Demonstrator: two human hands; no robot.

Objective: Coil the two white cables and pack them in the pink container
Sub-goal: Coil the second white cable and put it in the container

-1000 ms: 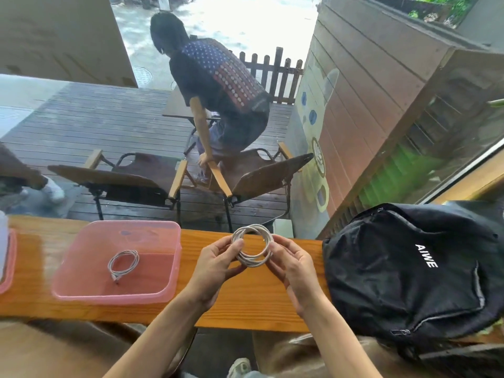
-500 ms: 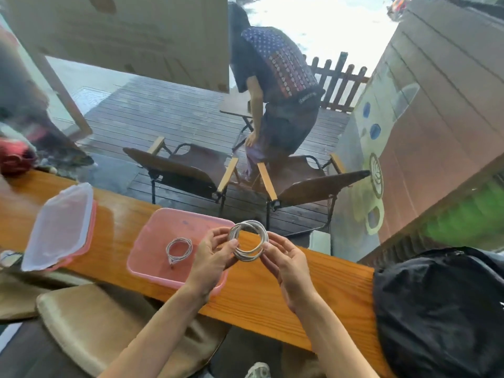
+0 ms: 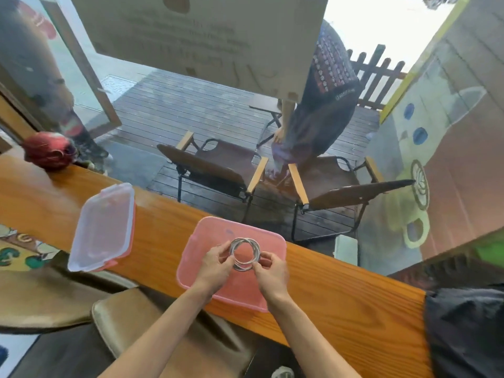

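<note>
Over pink container, both hands pinching coiled cable; lid leftward.

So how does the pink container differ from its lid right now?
The pink container sits in front of the person, under both hands, which hold the coiled cable over it; the lid lies apart to its left, untouched. The container looks solid pink; the lid is a clear panel with a pink rim. Both are rounded rectangles on the wooden counter.

A café: wooden window counter facing 2 deck chairs.
</note>
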